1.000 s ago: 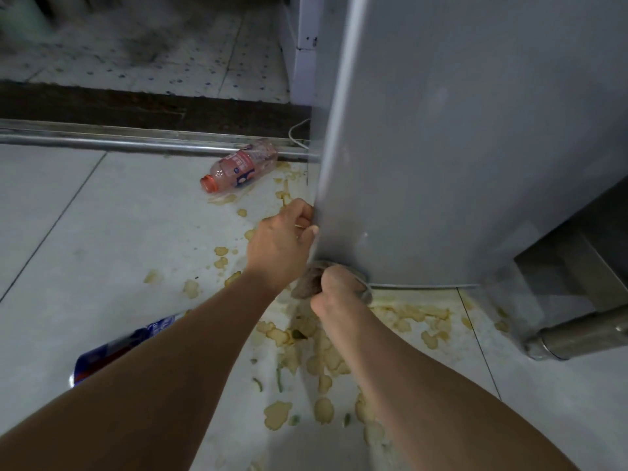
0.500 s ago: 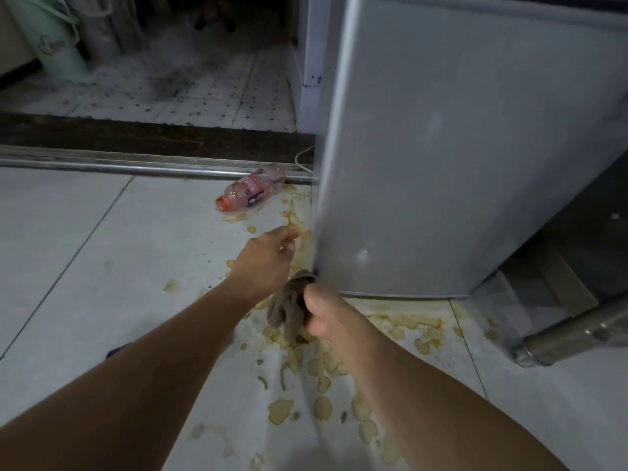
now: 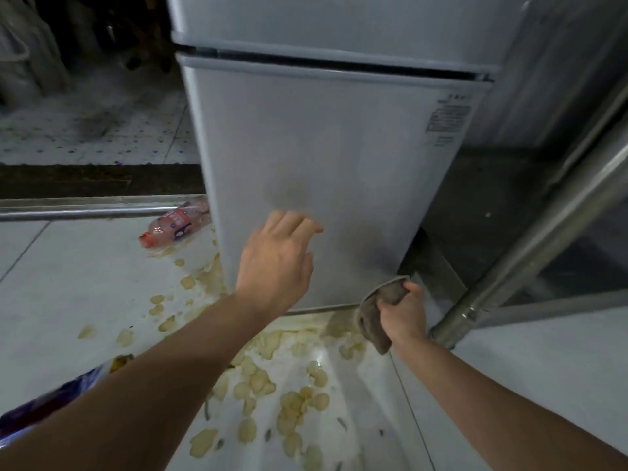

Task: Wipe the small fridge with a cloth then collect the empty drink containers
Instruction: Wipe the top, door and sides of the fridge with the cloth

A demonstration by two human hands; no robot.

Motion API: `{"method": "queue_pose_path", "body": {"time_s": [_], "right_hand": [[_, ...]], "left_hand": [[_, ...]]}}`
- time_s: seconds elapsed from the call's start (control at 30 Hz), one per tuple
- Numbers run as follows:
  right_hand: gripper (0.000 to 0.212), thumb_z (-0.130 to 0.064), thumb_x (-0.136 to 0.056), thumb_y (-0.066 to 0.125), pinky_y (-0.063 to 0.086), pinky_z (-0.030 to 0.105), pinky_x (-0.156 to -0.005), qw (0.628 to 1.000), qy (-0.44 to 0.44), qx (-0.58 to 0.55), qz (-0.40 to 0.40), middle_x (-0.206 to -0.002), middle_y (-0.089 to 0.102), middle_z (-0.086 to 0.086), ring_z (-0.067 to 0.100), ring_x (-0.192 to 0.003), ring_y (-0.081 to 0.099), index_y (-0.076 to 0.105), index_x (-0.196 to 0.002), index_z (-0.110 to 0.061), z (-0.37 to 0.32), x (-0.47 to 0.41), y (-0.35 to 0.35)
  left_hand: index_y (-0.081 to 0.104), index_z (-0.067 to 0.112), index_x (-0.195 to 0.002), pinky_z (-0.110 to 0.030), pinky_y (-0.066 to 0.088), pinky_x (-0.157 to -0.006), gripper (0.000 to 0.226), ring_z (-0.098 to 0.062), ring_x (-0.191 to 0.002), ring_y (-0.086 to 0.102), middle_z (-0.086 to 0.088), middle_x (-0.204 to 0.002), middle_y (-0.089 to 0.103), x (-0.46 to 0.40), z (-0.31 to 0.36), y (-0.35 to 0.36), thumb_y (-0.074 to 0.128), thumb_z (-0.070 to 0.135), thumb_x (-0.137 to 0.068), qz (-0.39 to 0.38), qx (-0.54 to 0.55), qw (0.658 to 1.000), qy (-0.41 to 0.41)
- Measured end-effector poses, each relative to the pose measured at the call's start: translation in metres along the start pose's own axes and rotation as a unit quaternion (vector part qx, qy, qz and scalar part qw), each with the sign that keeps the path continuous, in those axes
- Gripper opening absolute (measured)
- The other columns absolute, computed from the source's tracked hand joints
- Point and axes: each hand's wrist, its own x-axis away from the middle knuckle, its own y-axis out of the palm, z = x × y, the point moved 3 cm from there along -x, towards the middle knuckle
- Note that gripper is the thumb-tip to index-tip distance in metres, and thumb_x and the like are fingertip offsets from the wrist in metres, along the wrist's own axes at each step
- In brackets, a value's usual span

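Note:
The small grey fridge (image 3: 339, 147) stands on the tiled floor, its lower door facing me. My left hand (image 3: 275, 263) is spread with fingers apart in front of the door's lower part, holding nothing. My right hand (image 3: 402, 316) grips a brown-grey cloth (image 3: 373, 314) at the door's bottom right corner. A plastic bottle (image 3: 176, 222) with a pink label and red cap lies on its side left of the fridge. A blue and white can (image 3: 51, 402) lies at the lower left, partly hidden by my left forearm.
Yellowish spilled blotches (image 3: 278, 385) cover the floor in front of the fridge. A metal door rail (image 3: 85, 210) runs across the left. A slanted metal post (image 3: 530, 239) stands right of the fridge. Bags sit in the dark room at the top left.
My right hand has carried the cloth from the door's bottom left corner to its bottom right corner. My left hand left the door's edge and opened in front of the door. The view tilted upward.

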Motion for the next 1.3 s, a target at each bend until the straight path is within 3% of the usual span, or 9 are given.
{"method": "queue_pose_path", "body": {"time_s": [0.17, 0.37, 0.43, 0.5, 0.6, 0.7, 0.87, 1.17, 1.3], "right_hand": [[0.049, -0.013, -0.089, 0.059, 0.042, 0.039, -0.098, 0.995, 0.016, -0.099, -0.015, -0.129, 0.052, 0.010, 0.029, -0.115, 0.053, 0.038, -0.133, -0.020, 0.013, -0.045, -0.030], [0.062, -0.005, -0.090, 0.050, 0.043, 0.040, -0.099, 0.975, 0.077, -0.175, -0.117, -0.122, 0.054, 0.012, 0.029, -0.108, 0.056, 0.024, -0.145, -0.018, 0.024, -0.083, -0.020], [0.064, -0.002, -0.089, 0.049, 0.045, 0.035, -0.091, 0.971, 0.079, -0.140, -0.175, -0.117, 0.053, 0.011, 0.022, -0.097, 0.055, 0.023, -0.146, -0.016, 0.030, -0.090, -0.014], [0.070, -0.004, -0.089, 0.052, 0.042, 0.035, -0.092, 0.977, 0.051, -0.044, -0.201, -0.136, 0.042, 0.010, 0.021, -0.109, 0.049, 0.019, -0.148, -0.023, 0.036, -0.099, -0.008], [0.071, -0.009, -0.091, 0.054, 0.038, 0.035, -0.101, 0.984, 0.016, 0.035, -0.175, -0.148, 0.033, 0.008, 0.026, -0.129, 0.042, 0.017, -0.149, -0.023, 0.039, -0.110, -0.002], [0.063, -0.007, -0.093, 0.050, 0.045, 0.012, -0.075, 0.987, 0.008, 0.015, -0.161, -0.141, 0.041, 0.011, 0.014, -0.093, 0.057, 0.021, -0.148, -0.018, 0.037, -0.115, 0.002], [0.071, -0.004, -0.091, 0.052, 0.034, 0.037, -0.105, 0.985, -0.003, -0.002, -0.170, -0.147, 0.033, 0.011, 0.028, -0.132, 0.038, 0.016, -0.149, -0.021, 0.024, -0.113, -0.003], [0.053, 0.009, -0.086, 0.046, 0.037, 0.041, -0.108, 0.975, -0.085, -0.165, -0.121, -0.131, 0.047, 0.009, 0.024, -0.122, 0.046, 0.035, -0.130, -0.017, -0.041, -0.096, -0.045], [0.037, 0.013, -0.085, 0.043, 0.046, 0.027, -0.089, 0.971, -0.112, -0.189, -0.093, -0.114, 0.054, 0.012, 0.023, -0.108, 0.053, 0.040, -0.107, -0.016, -0.067, -0.090, -0.068]], "left_hand": [[0.059, 0.016, -0.111, -0.048, 0.031, -0.103, 0.044, -0.030, -0.122, 0.047, -0.006, -0.134, 0.051, -0.045, 0.065, 0.021, 0.066, 0.009, -0.068, 0.010, -0.131, 0.983, 0.129], [0.052, 0.019, -0.124, -0.057, 0.018, -0.109, 0.056, -0.031, -0.136, 0.031, -0.007, -0.147, 0.039, -0.081, 0.086, 0.048, 0.049, 0.004, -0.070, 0.045, -0.255, 0.943, 0.207], [0.049, 0.020, -0.128, -0.058, 0.016, -0.108, 0.059, -0.030, -0.137, 0.027, -0.007, -0.150, 0.035, -0.091, 0.082, 0.055, 0.046, 0.006, -0.071, 0.052, -0.293, 0.929, 0.219], [0.048, 0.022, -0.131, -0.058, 0.016, -0.108, 0.056, -0.029, -0.139, 0.027, -0.005, -0.152, 0.032, -0.096, 0.075, 0.061, 0.039, 0.008, -0.077, 0.058, -0.318, 0.917, 0.235], [0.047, 0.024, -0.133, -0.055, 0.012, -0.108, 0.055, -0.027, -0.140, 0.027, -0.002, -0.154, 0.029, -0.096, 0.067, 0.069, 0.033, 0.007, -0.084, 0.070, -0.329, 0.907, 0.254], [0.045, 0.025, -0.136, -0.055, 0.009, -0.109, 0.057, -0.025, -0.141, 0.017, -0.001, -0.155, 0.025, -0.097, 0.065, 0.074, 0.034, 0.007, -0.082, 0.065, -0.337, 0.904, 0.256], [0.047, 0.025, -0.134, -0.060, 0.017, -0.108, 0.060, -0.028, -0.141, 0.024, -0.001, -0.155, 0.027, -0.095, 0.065, 0.077, 0.029, 0.010, -0.079, 0.062, -0.353, 0.900, 0.247], [0.058, 0.022, -0.124, -0.055, 0.032, -0.105, 0.053, -0.028, -0.132, 0.042, -0.002, -0.149, 0.039, -0.096, 0.079, 0.058, 0.051, 0.014, -0.072, 0.007, -0.359, 0.894, 0.268], [0.052, 0.021, -0.130, -0.050, 0.027, -0.110, 0.051, -0.025, -0.134, 0.038, 0.000, -0.151, 0.033, -0.101, 0.086, 0.039, 0.047, 0.016, -0.079, -0.057, -0.367, 0.884, 0.283]]}}
